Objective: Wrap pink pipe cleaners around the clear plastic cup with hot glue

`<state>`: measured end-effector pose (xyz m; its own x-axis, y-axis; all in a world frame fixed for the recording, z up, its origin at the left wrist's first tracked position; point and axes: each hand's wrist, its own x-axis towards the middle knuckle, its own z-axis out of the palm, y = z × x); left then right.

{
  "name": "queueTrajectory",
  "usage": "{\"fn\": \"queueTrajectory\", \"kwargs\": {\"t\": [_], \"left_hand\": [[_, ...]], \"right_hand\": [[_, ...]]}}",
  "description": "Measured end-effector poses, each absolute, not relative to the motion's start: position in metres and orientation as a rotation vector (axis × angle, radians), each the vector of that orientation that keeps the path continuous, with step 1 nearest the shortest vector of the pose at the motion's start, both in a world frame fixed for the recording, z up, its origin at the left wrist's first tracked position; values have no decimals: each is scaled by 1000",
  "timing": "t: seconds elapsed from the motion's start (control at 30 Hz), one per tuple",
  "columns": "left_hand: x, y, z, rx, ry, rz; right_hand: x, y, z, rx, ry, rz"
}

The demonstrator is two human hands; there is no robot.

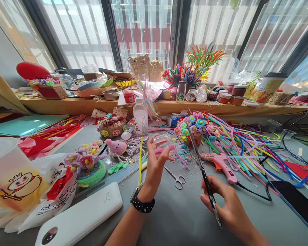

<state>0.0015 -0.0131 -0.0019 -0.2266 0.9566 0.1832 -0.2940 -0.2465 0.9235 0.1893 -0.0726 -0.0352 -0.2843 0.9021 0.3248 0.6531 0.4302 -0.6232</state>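
As I watch the left hand (pixel 155 165): it is raised at the centre with thumb and fingers apart at the tips; I cannot tell whether it grips anything.
Pink fuzzy piece (pixel 171 147): it shows at the thumb, partly covered; pinched or merely behind, I cannot say.
Yellow strip (pixel 140 160): it stands nearly upright, just left of the left hand; its hold is hidden from me.
Right hand (pixel 227 201): near right, clamped on a long dark-handled tool (pixel 203 172), whose metal end points far and left.
Tool tip: it overlaps the flower basket (pixel 198 139) in my view; I cannot tell whether they touch. A careless forward push could, I judge, snag the petals.
Small scissors (pixel 178 181): they lie on the grey table (pixel 169 218) between both hands; a low sweep of either wrist might catch them.
Glue gun (pixel 222 164): it lies just beyond the right hand, its cord (pixel 254 193) looping right. Were it hot, knuckles drifting far could burn; a tug on the cord could drag it.
Bottle (pixel 140 119): upright, far side of the left hand; a backhand knock could tip it over the scraps (pixel 183 153).
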Motion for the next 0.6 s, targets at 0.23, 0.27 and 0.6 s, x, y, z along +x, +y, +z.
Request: {"fn": "queueTrajectory", "kwargs": {"t": [0.23, 0.27, 0.6], "left_hand": [[-7, -12, 2, 1050, 992, 1606], [-8, -12, 3, 1071, 1000, 1593], [-14, -12, 2, 1315, 1034, 1410]], "right_hand": [[228, -87, -50, -1534, -2273, 273], [232, -88, -54, -1541, -2301, 272], [226, -73, -12, -1252, -2409, 205]]}}
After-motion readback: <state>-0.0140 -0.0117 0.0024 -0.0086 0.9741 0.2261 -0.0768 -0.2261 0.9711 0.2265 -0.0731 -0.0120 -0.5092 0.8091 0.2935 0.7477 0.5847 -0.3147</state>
